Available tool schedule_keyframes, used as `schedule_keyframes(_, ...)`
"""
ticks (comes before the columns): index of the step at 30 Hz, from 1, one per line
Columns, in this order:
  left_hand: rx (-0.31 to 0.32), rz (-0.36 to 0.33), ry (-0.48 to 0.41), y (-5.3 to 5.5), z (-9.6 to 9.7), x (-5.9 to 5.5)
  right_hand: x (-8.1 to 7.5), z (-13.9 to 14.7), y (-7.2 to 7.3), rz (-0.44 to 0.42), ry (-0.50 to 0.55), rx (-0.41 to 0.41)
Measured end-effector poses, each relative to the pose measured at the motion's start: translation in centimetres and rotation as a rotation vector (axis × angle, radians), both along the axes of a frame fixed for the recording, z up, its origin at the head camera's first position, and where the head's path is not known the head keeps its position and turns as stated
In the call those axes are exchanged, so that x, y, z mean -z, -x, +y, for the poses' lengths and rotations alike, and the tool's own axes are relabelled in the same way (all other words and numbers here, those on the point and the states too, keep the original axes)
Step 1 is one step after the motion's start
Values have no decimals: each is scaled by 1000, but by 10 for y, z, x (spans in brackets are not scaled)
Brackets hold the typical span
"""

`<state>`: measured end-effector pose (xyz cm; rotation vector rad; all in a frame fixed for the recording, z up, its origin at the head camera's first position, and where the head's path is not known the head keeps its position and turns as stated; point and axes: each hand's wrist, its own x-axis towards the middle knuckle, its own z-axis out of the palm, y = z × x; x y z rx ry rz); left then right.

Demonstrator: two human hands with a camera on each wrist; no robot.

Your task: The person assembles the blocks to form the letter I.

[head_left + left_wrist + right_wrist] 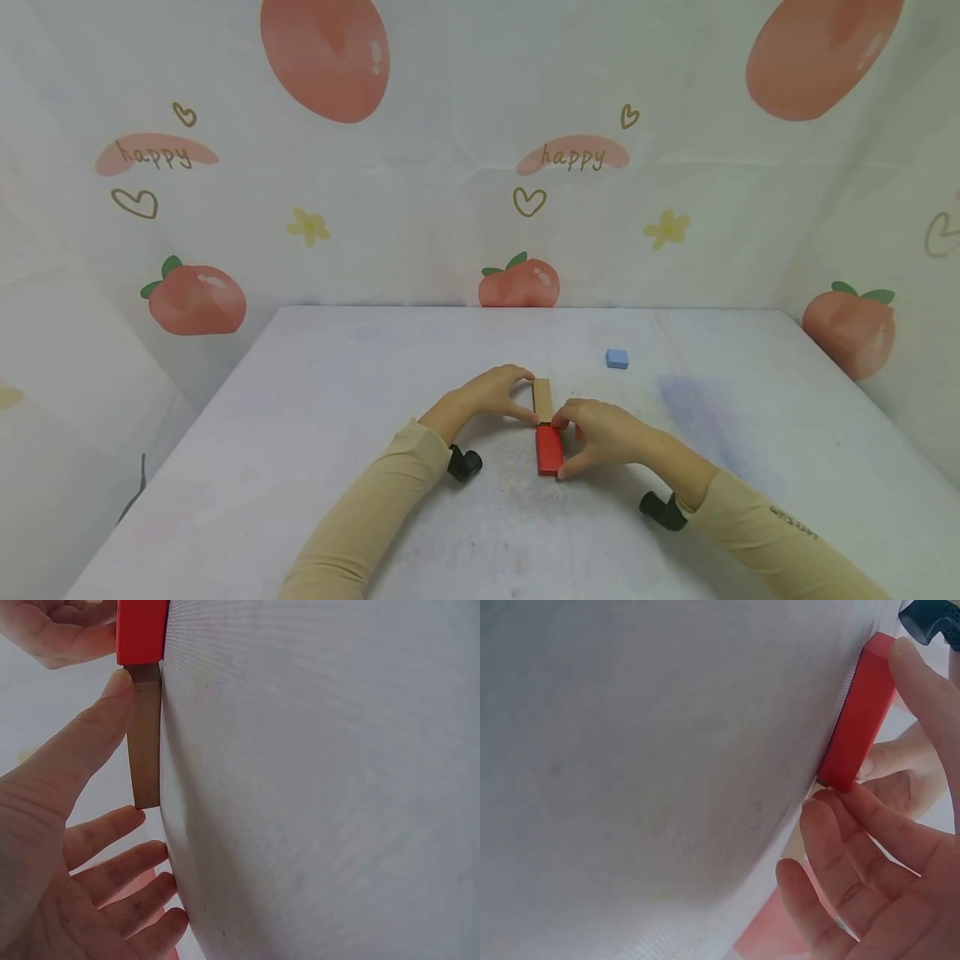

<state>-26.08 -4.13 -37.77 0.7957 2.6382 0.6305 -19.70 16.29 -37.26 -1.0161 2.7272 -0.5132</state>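
A plain wooden block (542,401) and a red block (550,451) lie end to end in one line on the table, the wooden one farther away. My left hand (497,393) holds the wooden block lengthwise, thumb at its near end and index finger at its far end. In the left wrist view the other left fingers (135,900) are spread off the block. My right hand (606,432) grips the red block (860,712) the same way, thumb at the near end and index fingertip at the far end, by the join. Any gap at the join is too small to tell.
A small blue block (617,359) sits behind and right of the hands on the white table (315,400). Black wrist cameras (465,464) hang under both forearms. A printed cloth (420,208) hangs behind the table's far edge.
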Motion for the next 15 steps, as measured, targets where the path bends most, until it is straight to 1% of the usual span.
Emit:
schedule_keyframes(9, -1, -10, -4, 1, 0, 1, -2, 1, 0, -19, 2, 15)
schedule_keyframes(15, 3, -8, 0, 1, 0, 0, -1, 0, 1, -10, 1, 0)
